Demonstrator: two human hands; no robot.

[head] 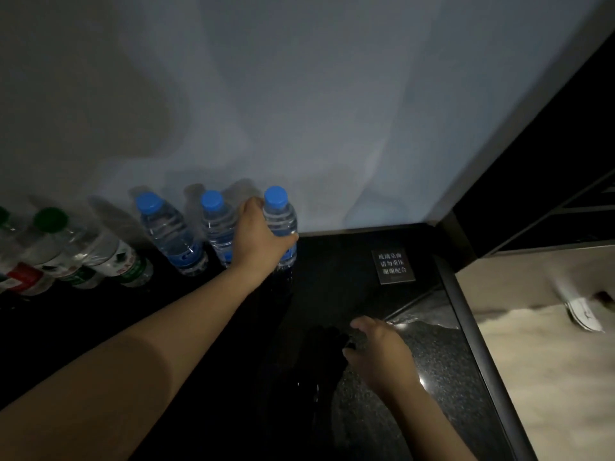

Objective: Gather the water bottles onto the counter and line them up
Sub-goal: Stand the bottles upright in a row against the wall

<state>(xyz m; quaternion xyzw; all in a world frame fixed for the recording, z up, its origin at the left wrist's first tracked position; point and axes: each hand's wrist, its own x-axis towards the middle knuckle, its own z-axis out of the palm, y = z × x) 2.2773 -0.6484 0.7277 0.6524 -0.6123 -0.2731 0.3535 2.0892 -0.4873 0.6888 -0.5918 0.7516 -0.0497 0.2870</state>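
Our left hand [263,237] grips the end bottle [281,224], extending the row along the wall. Our right hand [379,351] hovers half-open and empty over the bench [332,277].

clear glossy plastic, dark polished stone

ribbed see-through plastic on the blue-capped bottles [281,224], smooth matt caps; glossy speckled black on the counter [432,354], mirror-like; flat matt paint on the wall [299,94]; brushed metal on the small sign [394,266].

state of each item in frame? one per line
Right blue bottle: upright, capped, in left hand's grip.
Other blue bottles: two, upright, capped, free.
Green bottles: upright, capped, free, lined up leftward.
Left hand: shut on bottle.
Right hand: open, empty, over counter.
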